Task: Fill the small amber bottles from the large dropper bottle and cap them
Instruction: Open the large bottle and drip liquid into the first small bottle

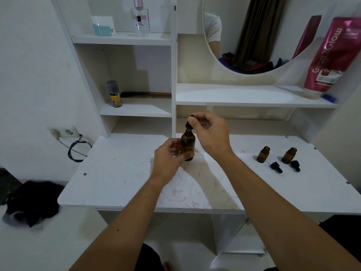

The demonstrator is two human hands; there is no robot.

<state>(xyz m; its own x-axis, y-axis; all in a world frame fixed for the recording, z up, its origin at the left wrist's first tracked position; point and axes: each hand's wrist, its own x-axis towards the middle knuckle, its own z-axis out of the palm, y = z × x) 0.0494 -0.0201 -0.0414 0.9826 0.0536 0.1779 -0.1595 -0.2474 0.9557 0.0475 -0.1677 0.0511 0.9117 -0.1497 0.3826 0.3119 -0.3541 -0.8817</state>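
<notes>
The large bottle stands upright mid-bench, your left hand wrapped around its body. Your right hand pinches the dropper cap at its neck, so you look to be drawing liquid. Next, carry the dropper right to the two small open bottles, their caps lying just beside them.

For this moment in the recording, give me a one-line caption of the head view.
Left hand steadies the large amber bottle while the right hand lifts its dropper cap; two small bottles wait uncapped.
</notes>
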